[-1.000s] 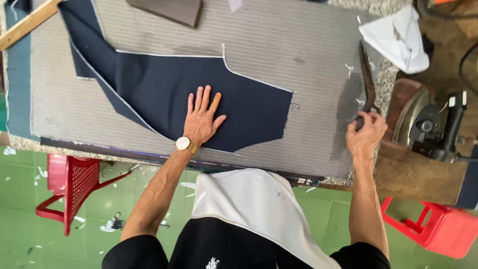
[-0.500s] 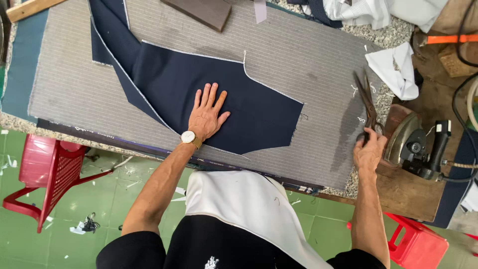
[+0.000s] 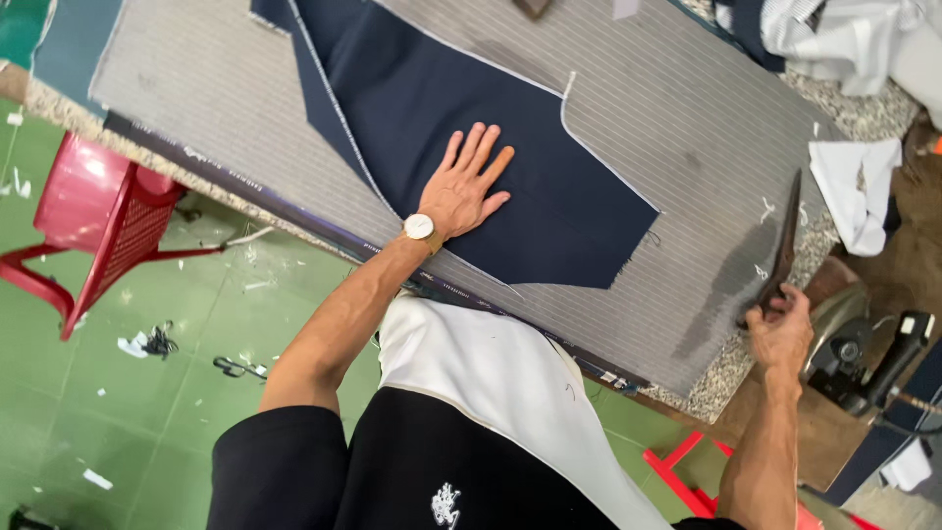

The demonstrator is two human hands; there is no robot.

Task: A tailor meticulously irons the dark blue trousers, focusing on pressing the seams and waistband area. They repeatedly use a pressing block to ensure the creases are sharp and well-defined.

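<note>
1. My left hand (image 3: 469, 188) lies flat, fingers spread, on the navy cloth piece (image 3: 471, 128), near its lower edge.
2. My right hand (image 3: 780, 329) is curled around the handles of the dark shears (image 3: 782, 250), at the right end of the counter (image 3: 677, 118).
3. The blades look pressed together, though the view is too dim to be sure.
4. The shears point away from me, long axis up the counter, well apart from the cloth's ragged right edge.
5. Bare striped cover lies between cloth and shears; white scraps (image 3: 856, 191) sit just beyond the blades.
6. The cloth runs long from upper left to lower right.
</note>
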